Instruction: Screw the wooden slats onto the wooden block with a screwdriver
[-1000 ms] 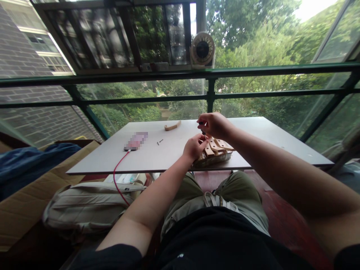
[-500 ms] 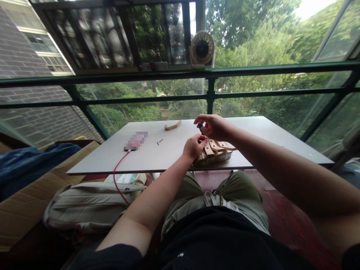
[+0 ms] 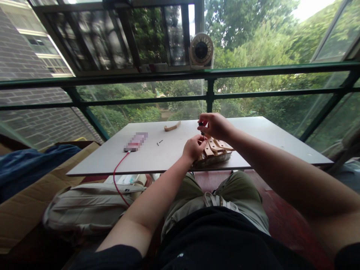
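Shows a white worktop point(image 3: 264, 129), carrying, at left, a blurred phone point(image 3: 135, 142) with red cable point(image 3: 118, 165); then two small screws point(image 3: 161, 141); farther back, a curved wooden piece point(image 3: 172, 127); near edge, right of centre, a shallow container point(image 3: 216, 159) bearing drilled wooden parts point(image 3: 215, 146).

Pixelated phone point(image 3: 136, 142), black tool point(image 3: 200, 123) partly hidden by right hand point(image 3: 216, 125), dark pieces point(image 3: 161, 141) too small to identify, cardboard box point(image 3: 36, 195) cut off at left

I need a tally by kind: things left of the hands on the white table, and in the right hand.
Curved light-brown wooden piece: 1
Thin dark screw-like pieces: 2
Flat pixelated device: 1
Thin red cable, trailing off: 1
Small black tool: 1
Total: 6
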Tool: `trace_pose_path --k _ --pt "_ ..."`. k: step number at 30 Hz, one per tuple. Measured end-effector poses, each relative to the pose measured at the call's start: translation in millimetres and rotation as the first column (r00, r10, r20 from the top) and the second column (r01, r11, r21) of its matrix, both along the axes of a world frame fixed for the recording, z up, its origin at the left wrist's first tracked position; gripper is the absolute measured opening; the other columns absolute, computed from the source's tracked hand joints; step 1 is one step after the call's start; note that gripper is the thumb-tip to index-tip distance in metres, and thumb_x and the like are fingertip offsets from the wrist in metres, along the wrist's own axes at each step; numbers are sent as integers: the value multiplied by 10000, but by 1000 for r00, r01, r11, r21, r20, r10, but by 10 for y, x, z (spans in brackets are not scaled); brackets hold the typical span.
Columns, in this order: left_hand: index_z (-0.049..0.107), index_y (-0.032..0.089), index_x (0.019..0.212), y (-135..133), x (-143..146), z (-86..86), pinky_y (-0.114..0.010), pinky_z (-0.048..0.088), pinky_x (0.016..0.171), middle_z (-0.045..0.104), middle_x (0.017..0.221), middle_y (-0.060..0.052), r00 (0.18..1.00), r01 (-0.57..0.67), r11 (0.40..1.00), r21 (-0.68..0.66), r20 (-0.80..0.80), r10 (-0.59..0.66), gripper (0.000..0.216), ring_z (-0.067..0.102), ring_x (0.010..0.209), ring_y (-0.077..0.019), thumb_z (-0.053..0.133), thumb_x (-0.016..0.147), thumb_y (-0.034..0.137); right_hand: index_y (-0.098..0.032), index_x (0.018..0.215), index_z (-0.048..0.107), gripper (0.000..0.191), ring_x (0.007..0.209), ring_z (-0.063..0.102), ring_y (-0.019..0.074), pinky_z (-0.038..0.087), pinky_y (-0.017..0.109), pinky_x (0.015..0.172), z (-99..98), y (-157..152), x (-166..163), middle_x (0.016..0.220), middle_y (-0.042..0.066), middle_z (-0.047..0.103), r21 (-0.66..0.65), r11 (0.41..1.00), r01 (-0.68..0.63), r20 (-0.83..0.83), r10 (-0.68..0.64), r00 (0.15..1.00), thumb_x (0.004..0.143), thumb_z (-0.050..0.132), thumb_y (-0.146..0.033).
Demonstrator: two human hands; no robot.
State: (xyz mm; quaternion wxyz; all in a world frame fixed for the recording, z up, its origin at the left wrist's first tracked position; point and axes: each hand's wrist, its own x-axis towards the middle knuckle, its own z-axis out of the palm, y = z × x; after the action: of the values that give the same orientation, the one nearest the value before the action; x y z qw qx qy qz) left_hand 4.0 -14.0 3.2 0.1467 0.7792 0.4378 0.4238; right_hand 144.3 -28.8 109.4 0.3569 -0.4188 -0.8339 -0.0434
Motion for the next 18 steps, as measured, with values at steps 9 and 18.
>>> trace_pose_path --k 9,18 --pt "618 182 932 -15 1 1 -242 472 665 706 837 -22 999 -14 1000 6 43 13 184 636 703 -136 537 848 324 -178 845 614 134 635 547 137 363 241 613 -15 -21 -10 733 14 650 14 1000 3 -17 -3 1000 769 642 -285" --pt "622 189 922 11 -8 -7 -245 472 645 700 812 -20 999 4 1000 -6 47 -4 192 636 684 -137 523 856 340 -189 851 609 137 603 529 128 359 237 578 -61 11 6 714 5 636 26 1000 -11 -43 12 999 768 649 -290"
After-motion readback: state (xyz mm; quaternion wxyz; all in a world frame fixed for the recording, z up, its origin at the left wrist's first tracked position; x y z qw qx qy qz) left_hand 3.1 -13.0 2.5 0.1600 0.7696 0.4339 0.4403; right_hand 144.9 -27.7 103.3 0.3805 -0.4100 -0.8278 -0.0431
